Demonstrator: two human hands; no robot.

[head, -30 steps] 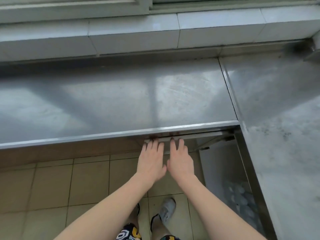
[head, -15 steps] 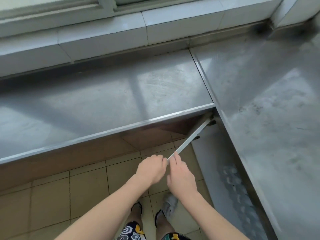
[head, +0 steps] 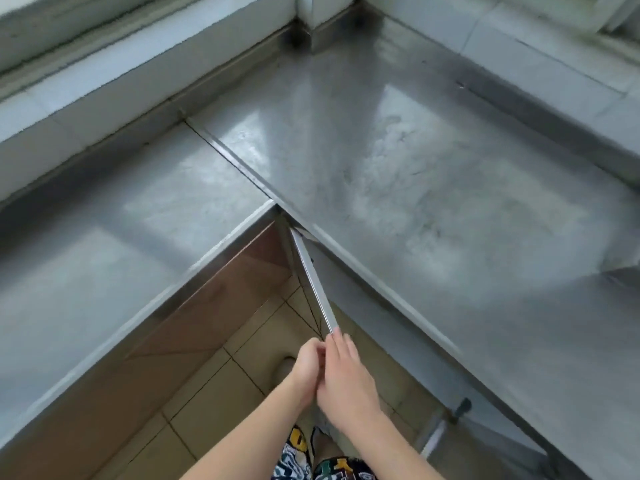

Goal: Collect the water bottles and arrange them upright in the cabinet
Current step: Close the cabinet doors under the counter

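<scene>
Both hands on the free end of the cabinet door; no water bottles in view.

Cabinet door swung out edge-on from under the corner where the two steel tables meet, hinged end near the corner, free end toward the person. Left hand: fingers curled, grip closed on the door's free edge. Right hand: fingers fairly straight, lying along the other side of the same edge, touching it. Left table and right table form an L. Tan tiled floor below; patterned shorts at bottom edge. Cabinet interior not visible.
</scene>
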